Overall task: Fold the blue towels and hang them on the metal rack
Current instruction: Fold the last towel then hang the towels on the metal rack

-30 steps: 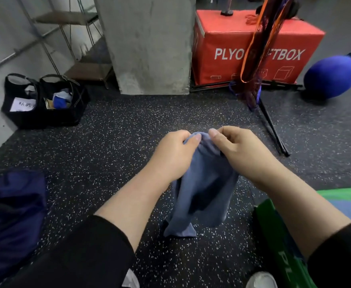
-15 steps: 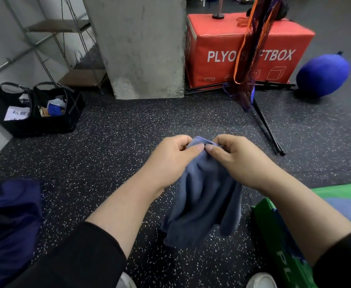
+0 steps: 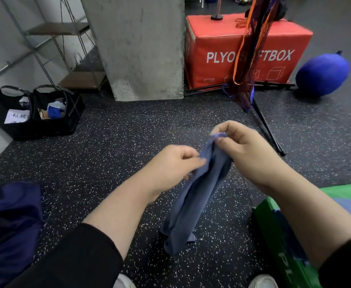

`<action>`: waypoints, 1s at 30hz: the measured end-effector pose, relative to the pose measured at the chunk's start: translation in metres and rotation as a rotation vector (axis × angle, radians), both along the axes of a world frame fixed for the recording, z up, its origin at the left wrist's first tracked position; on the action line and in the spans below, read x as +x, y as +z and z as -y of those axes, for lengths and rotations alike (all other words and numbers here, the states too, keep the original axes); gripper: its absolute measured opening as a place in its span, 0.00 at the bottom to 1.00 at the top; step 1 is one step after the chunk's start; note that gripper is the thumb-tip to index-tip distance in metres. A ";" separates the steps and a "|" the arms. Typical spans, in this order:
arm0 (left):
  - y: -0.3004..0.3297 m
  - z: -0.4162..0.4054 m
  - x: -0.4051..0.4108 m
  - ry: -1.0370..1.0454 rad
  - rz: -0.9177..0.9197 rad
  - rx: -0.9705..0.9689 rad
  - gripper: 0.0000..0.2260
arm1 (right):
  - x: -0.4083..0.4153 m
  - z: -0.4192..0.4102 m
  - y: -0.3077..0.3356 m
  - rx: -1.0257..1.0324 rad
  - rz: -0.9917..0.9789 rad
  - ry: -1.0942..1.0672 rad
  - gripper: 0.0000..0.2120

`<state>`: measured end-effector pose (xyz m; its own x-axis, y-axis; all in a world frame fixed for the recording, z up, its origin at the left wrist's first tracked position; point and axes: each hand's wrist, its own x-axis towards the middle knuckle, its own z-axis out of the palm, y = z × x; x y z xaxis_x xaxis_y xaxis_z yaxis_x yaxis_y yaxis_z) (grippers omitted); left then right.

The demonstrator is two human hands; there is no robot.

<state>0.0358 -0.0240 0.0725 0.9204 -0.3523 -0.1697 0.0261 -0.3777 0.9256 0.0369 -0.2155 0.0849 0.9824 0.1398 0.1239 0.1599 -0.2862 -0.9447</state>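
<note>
Over speckled flooring (image 3: 129,142), both hands pinch a limp towel (image 3: 193,202).

Blue towel (image 3: 193,202), bunched, hanging unfolded

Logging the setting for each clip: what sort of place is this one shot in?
Most likely a gym or fitness studio. The floor is dark speckled rubber, a red box is printed with plyo soft box lettering, and a blue ball-like bag lies beside it.

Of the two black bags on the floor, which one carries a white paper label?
The left black bag, nearest the wall: a white label with printed characters sits on it. The right black bag shows only blue and mixed contents.
</note>
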 end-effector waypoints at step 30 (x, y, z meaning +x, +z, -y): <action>-0.006 -0.001 0.000 0.115 0.058 0.017 0.09 | -0.004 -0.003 -0.003 -0.598 -0.006 0.093 0.04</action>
<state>0.0363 -0.0233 0.0661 0.9629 -0.2417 -0.1197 0.0164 -0.3905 0.9204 0.0330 -0.2126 0.0819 0.9631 0.2692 -0.0077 0.2054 -0.7527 -0.6255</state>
